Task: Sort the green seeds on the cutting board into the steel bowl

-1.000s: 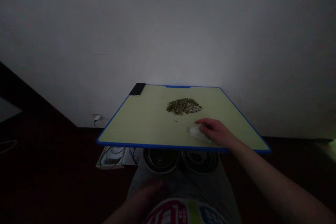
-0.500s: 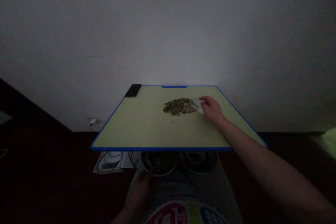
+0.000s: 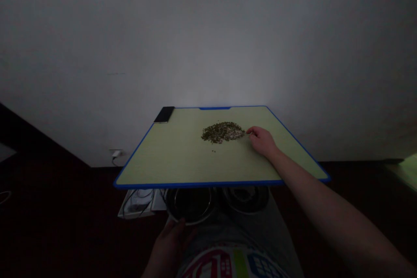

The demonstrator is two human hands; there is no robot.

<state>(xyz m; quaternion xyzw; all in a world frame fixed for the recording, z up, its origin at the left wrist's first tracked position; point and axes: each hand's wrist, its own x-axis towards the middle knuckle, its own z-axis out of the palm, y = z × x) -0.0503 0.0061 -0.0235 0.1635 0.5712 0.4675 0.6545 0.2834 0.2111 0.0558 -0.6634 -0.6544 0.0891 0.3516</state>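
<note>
A loose pile of small dark and pale grains [image 3: 223,132] lies on the pale yellow board [image 3: 182,160] with a blue rim. At the right end of the pile, my right hand [image 3: 261,140] has its thumb and forefinger pinched on something thin and small that I cannot make out. Below the board's front edge, my left hand [image 3: 172,239] is at the near rim of a round metal bowl [image 3: 192,221], its fingers curled against it. A second round bowl [image 3: 246,202] stands to the right of the first, partly hidden by the board.
A black phone [image 3: 164,114] lies at the board's back left corner. Behind the board rises a plain wall [image 3: 215,39] with a plugged-in charger [image 3: 116,153] at lower left. White trays with cables [image 3: 137,203] sit below the board's left front edge.
My right hand has moved slightly down, and the pale sheet-like thing in its fingers now shows only as a thin sliver. The left bowl has shifted left, with my left hand at its rim.
</note>
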